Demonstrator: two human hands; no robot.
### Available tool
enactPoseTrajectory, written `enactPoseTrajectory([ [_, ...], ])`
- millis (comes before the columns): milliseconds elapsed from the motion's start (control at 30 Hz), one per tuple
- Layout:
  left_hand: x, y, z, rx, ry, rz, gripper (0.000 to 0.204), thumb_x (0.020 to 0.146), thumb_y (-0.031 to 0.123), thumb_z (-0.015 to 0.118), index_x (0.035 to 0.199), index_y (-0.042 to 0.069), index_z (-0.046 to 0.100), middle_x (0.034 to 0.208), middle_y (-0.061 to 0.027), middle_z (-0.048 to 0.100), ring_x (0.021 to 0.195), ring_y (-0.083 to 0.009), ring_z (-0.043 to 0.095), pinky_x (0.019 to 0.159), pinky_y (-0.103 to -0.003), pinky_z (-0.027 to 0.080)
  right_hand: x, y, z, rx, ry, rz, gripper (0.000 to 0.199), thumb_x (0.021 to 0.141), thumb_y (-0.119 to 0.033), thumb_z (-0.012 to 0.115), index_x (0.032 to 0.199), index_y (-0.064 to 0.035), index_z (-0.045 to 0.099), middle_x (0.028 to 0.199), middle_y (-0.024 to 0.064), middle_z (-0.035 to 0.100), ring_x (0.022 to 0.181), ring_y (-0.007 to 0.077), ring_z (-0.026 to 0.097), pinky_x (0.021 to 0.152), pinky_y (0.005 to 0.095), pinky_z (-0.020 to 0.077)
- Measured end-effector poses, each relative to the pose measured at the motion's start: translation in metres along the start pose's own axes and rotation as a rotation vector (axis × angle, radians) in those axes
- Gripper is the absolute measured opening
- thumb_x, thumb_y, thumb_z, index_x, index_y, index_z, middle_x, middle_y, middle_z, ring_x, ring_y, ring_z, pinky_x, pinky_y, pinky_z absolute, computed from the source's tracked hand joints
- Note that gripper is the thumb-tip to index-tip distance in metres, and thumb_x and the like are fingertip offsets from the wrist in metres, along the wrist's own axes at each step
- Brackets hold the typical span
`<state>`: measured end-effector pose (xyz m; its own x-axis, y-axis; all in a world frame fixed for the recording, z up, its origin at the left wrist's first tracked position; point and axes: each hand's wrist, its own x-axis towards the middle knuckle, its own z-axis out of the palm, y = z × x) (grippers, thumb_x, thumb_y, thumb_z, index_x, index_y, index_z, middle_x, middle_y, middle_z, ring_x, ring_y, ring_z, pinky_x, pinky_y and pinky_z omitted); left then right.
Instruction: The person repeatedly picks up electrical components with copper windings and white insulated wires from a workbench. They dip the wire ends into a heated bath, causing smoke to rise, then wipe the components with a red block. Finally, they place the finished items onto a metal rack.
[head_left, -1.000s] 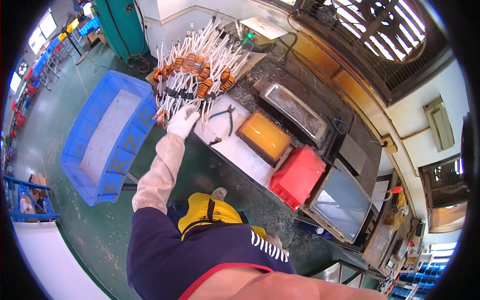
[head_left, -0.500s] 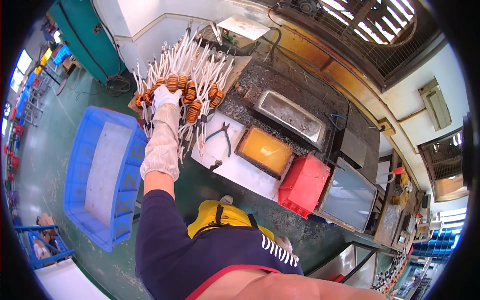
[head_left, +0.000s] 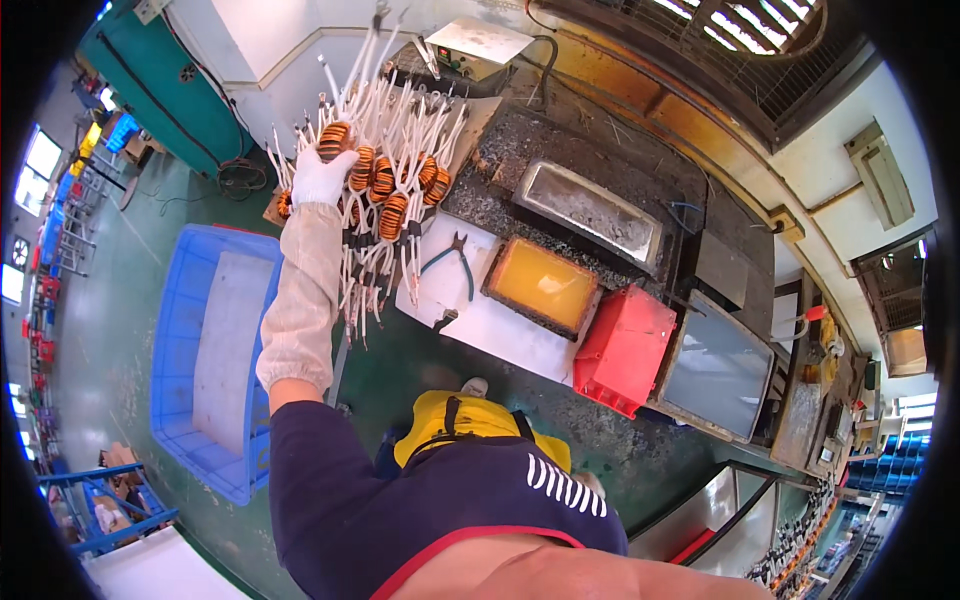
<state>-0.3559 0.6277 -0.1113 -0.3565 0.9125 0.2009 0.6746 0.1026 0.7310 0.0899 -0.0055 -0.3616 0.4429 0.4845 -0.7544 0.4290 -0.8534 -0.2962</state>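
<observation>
Reaching farther than half a second ago, the left hand (head_left: 322, 178), in a white knit glove, now closes its fingers on a coil (head_left: 334, 140), a ribbed copper ring with stiff white leads, at the heap's (head_left: 400, 190) far-left edge on the bench (head_left: 560, 150). Blue-handled pliers (head_left: 452, 262) lie near a glossy amber tray (head_left: 540, 287). No right hand shows.

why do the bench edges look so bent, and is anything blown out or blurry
Head view: fisheye bends straight lines toward the black rim, so the bench curves. Windows at far left are blown out white. The gloved left hand on the orange coils looks sharp; small things near the rim are too small to read.
</observation>
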Motion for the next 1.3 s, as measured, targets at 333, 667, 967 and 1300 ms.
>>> enactPoseTrajectory([
  [333,-0.168,0.111,0.005,-0.266,-0.49,0.706,0.042,0.073,0.001,0.075,0.112,0.002,0.061,0.11,-0.0137,0.064,0.104,-0.0279,0.064,0.092,-0.034,0.05,0.019,-0.1,-0.086,-0.079,0.188,-0.317,0.043,0.092,-0.037,0.057,0.121,-0.0057,0.062,0.11,0.0196,0.069,0.108,0.0342,0.065,0.092,0.0419,0.0495],
  [667,-0.353,0.187,0.135,-0.139,-1.108,0.896,0.041,0.075,0.015,0.069,0.115,0.011,0.059,0.121,-0.0082,0.059,0.102,-0.0324,0.065,0.087,-0.041,0.053,-0.047,-0.135,-0.126,0.37,0.061,-0.548,0.039,0.095,-0.025,0.058,0.128,-0.0037,0.056,0.117,0.0153,0.068,0.11,0.0289,0.065,0.094,0.036,0.0496],
  [967,-0.391,0.198,0.183,-0.07,-1.109,1.059,0.04,0.074,0.012,0.071,0.112,0.009,0.057,0.109,-0.0129,0.06,0.09,-0.0334,0.067,0.079,-0.043,0.054,-0.099,-0.165,-0.19,0.473,0.265,-0.695,0.026,0.096,-0.005,0.054,0.12,0.0012,0.06,0.112,0.0093,0.067,0.099,0.0126,0.062,0.087,0.0267,0.0501],
  [1300,-0.402,0.189,0.191,-0.046,-0.98,1.017,0.036,0.08,0.014,0.062,0.114,0.004,0.057,0.11,-0.0166,0.063,0.093,-0.0357,0.067,0.08,-0.045,0.055,-0.02,-0.256,-0.243,-0.179,0.556,-1.115,0.073,0.076,-0.006,0.067,0.144,-0.0069,0.04,0.135,0.023,0.052,0.123,0.0425,0.053,0.1,0.0457,0.0476],
])
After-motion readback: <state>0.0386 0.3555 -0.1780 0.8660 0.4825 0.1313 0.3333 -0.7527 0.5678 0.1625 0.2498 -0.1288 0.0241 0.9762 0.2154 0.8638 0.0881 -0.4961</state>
